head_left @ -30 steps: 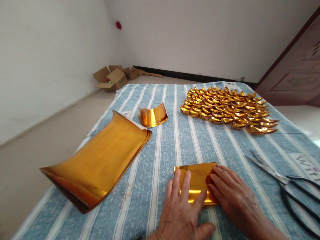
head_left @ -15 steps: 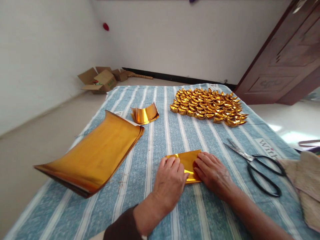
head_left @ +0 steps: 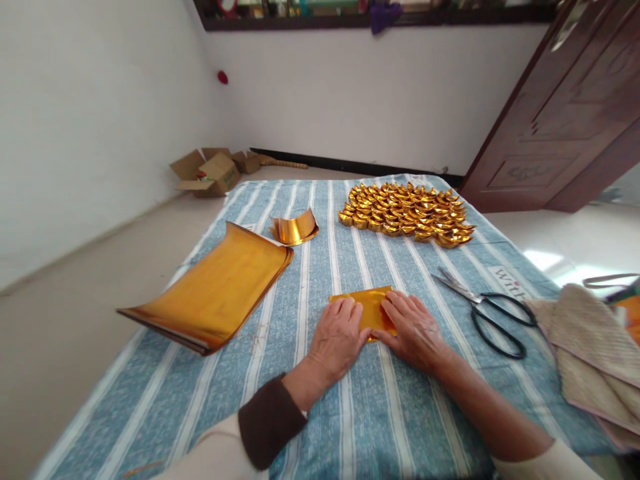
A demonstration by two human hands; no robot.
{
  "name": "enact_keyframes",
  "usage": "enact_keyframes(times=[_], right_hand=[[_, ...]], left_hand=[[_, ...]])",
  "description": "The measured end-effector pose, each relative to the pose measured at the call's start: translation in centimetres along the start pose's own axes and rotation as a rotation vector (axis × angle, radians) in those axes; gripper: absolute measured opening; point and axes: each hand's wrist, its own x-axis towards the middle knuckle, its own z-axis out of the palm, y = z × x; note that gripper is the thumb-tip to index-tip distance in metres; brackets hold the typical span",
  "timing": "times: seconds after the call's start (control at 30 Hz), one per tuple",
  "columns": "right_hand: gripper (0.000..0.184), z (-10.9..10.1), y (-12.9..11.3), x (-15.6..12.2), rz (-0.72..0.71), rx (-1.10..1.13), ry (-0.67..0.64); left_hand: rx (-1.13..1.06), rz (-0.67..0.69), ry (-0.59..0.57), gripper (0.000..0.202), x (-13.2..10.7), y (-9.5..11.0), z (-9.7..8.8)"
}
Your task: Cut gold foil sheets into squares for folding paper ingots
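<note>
A small folded sheet of gold foil paper [head_left: 367, 303] lies on the blue striped cloth [head_left: 350, 413] in front of me. My left hand [head_left: 340, 337] presses on its left part with the fingers bent down together. On its right part rests my right hand [head_left: 415, 330], fingers flat and pressing the foil. A thick stack of large gold sheets [head_left: 215, 290] lies to the left, its edges curling up. Behind it sits a small curled gold piece [head_left: 295, 229]. Several folded gold ingots [head_left: 406, 213] are laid in rows at the far side.
Black-handled scissors [head_left: 493, 313] lie on the cloth to the right. A beige woven cloth [head_left: 590, 347] hangs over the right edge. Open cardboard boxes [head_left: 210, 172] stand on the floor by the far wall. A dark wooden door [head_left: 565, 120] stands at the right.
The view has pulled back and up, so more of the room and my arms show. Both hands stay pressed on the gold sheet, the left one curled more over its left part.
</note>
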Motion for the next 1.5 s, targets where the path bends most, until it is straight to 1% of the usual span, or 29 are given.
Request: enact_keyframes(times=[0.1,0.27,0.4,0.6,0.73,0.8,0.9,1.07,1.17,1.27,1.33,1.37,1.43,1.47,1.5], right_hand=[[0.046,-0.2,-0.3,0.0,0.014,0.001,0.002],[0.05,-0.1,-0.1,-0.2,0.041,0.059,0.001],[0.049,0.2,0.3,-0.6,0.089,0.118,-0.03],[0.05,0.1,1.5,-0.7,0.105,0.262,-0.075],[0.046,-0.4,2.4,-0.7,0.066,0.33,-0.09],[0.044,-0.6,3.0,-0.8,0.049,0.343,-0.104],[0.043,-0.7,3.8,-1.0,0.026,0.37,-0.115],[0.047,-0.5,4.9,-1.1,0.031,0.414,-0.163],[0.048,-1.0,5.4,-0.8,0.017,0.454,-0.18],[0.051,-1.8,5.8,-0.5,-0.015,0.515,-0.201],[0.051,-2.3,5.4,-0.3,0.022,0.546,-0.163],[0.049,-2.4,4.9,-0.2,0.059,0.549,-0.106],[0.041,-2.4,3.1,0.1,0.129,0.518,0.038],[0.035,-2.3,1.9,0.4,0.133,0.484,0.096],[0.033,-2.1,0.7,0.7,0.123,0.442,0.089]], left_hand=[[-0.026,-0.007,0.005,0.044,-0.1,-0.4,-0.1],[-0.104,0.033,0.006,0.04,-0.2,-1.5,-0.1],[-0.126,0.071,-0.014,0.048,-0.2,-2.2,-0.2],[-0.157,0.131,-0.141,0.06,0.2,-3.3,-1.4],[-0.224,0.191,-0.176,0.057,0.4,-4.3,-1.9],[-0.261,0.233,-0.18,0.055,0.5,-4.9,-1.9],[-0.305,0.279,-0.205,0.057,0.6,-5.8,-1.8],[-0.387,0.326,-0.308,0.066,1.2,-7.5,-1.4],[-0.422,0.349,-0.366,0.074,1.5,-8.2,-1.2],[-0.426,0.341,-0.378,0.076,1.6,-8.4,-1.2],[-0.422,0.338,-0.377,0.076,1.7,-8.4,-1.3],[-0.42,0.341,-0.378,0.075,1.7,-8.3,-1.3],[-0.411,0.349,-0.375,0.073,1.7,-8.2,-1.4],[-0.407,0.353,-0.371,0.072,1.8,-8.2,-1.4],[-0.404,0.357,-0.366,0.072,1.8,-8.2,-1.5]])
